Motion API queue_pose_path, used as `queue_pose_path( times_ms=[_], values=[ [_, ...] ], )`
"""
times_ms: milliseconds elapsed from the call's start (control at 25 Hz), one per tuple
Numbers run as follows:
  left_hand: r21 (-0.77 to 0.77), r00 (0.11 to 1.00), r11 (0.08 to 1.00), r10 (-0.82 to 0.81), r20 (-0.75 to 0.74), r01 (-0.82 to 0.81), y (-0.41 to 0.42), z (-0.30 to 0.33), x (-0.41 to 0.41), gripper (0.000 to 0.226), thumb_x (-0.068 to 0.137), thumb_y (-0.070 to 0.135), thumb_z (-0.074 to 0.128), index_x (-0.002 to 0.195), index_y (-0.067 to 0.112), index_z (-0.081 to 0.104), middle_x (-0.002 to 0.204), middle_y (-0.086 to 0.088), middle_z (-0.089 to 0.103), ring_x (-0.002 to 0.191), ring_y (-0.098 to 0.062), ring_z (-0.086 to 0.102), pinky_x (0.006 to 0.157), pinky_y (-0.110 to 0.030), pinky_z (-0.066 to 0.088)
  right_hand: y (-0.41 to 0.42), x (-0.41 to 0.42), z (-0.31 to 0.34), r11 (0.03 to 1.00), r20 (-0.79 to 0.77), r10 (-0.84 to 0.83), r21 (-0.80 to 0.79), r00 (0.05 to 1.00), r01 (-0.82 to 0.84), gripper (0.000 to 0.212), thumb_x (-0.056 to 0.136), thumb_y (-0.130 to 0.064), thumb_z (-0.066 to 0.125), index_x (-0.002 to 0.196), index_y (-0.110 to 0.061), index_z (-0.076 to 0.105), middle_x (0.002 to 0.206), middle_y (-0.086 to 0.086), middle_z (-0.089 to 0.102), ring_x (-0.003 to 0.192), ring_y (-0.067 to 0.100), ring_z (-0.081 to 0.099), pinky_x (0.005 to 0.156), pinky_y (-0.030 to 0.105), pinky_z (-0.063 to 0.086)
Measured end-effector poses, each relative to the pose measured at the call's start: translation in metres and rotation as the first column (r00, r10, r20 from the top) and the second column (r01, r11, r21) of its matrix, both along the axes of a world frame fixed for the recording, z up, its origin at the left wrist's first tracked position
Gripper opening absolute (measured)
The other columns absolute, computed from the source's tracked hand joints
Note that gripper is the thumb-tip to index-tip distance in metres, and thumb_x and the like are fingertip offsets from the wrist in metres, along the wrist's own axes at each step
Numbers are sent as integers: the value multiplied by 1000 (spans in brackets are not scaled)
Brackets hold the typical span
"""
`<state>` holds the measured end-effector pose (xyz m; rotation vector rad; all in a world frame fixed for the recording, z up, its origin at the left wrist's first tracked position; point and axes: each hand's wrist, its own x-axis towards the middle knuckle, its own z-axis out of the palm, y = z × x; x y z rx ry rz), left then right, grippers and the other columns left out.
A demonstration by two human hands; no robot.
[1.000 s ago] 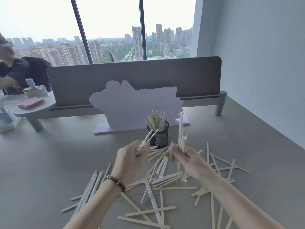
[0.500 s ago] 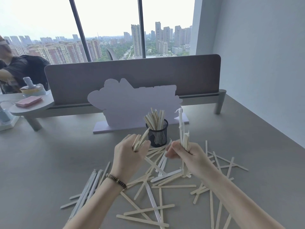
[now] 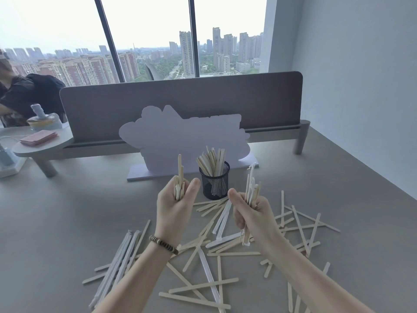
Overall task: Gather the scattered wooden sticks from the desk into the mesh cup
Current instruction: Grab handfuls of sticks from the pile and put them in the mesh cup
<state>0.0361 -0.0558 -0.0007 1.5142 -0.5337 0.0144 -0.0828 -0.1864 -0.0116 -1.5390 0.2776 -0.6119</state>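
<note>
A black mesh cup [image 3: 214, 185] stands on the grey desk [image 3: 67, 222] with several wooden sticks upright in it. My left hand [image 3: 174, 207] grips a small bundle of sticks [image 3: 179, 177] held upright, just left of the cup. My right hand [image 3: 252, 213] grips another bundle of sticks [image 3: 251, 184], some in white wrappers, just right of the cup. Many loose sticks [image 3: 203, 288] lie scattered on the desk below and around both hands.
A white cut-out board [image 3: 180, 136] stands right behind the cup, with a grey desk divider [image 3: 180, 100] behind it. At the far left are a side shelf with a pink box [image 3: 38, 137] and a seated person [image 3: 24, 96]. A wall runs along the right.
My left hand has turned its bundle from slanting toward the cup to upright. Both hands have risen a little and sit closer to the cup.
</note>
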Motion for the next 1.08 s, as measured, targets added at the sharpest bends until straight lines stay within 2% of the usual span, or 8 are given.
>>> queue_pose_path(
  times_ms=[120,240,480,640,800,920,1000,1080],
  values=[
    [-5,999,999,-36,-20,36,-1,-5,-2,48,95,22,67,67,-4,37,53,-7,32,48,-20,30,48,-29,29,1,-1,-5,999,-2,2,-35,1000,-2,69,88,-47,62,53,7,37,51,18,38,53,22,35,68,19,44],
    [-8,997,998,-66,-30,66,-1,-14,-6,40,95,18,67,65,6,44,45,-5,35,34,-14,33,40,-26,33,1,-2,-11,998,-27,10,-58,1000,-11,65,89,-44,67,57,7,42,53,19,42,56,21,38,63,18,39],
    [-6,991,995,-105,-78,104,-2,-33,-10,30,92,12,70,75,-3,49,41,0,38,32,-15,32,37,-22,29,2,-1,-12,998,-61,-1,-61,998,-3,50,93,-30,68,64,4,47,51,9,50,53,19,42,57,17,39],
    [-18,979,992,-130,-160,128,-1,-36,-14,34,91,12,71,63,11,51,40,0,36,33,-14,28,39,-21,25,4,1,-13,999,-82,5,-35,997,-8,51,93,-29,69,61,-2,39,49,9,36,49,19,31,50,26,31],
    [-16,964,993,-121,-239,121,2,-28,-13,27,95,12,65,70,2,70,36,4,32,31,-8,23,37,-16,22,2,3,-14,999,-46,-2,51,999,5,51,92,-31,69,59,-14,35,50,3,26,47,18,21,47,24,23],
    [-43,948,993,-122,-295,114,4,-20,-3,20,94,6,64,81,6,79,39,8,28,34,-7,18,37,-15,19,-3,4,-9,997,-38,-21,70,999,23,52,99,-36,56,59,-6,44,51,6,37,47,17,32,50,25,30],
    [-54,942,994,-104,-318,92,3,-14,6,20,95,8,62,87,7,80,39,6,29,34,-9,20,37,-17,19,-11,7,-1,994,-38,-72,75,997,75,56,101,-40,49,55,-9,44,58,8,52,56,17,46,61,27,37],
    [-80,944,994,-92,-317,70,2,-3,16,22,99,13,57,95,5,77,39,-1,45,33,-13,35,37,-21,30,-25,14,9,983,-1,-120,139,993,119,59,99,-45,47,49,-12,46,75,8,69,72,17,60,77,31,41]
  ],
)
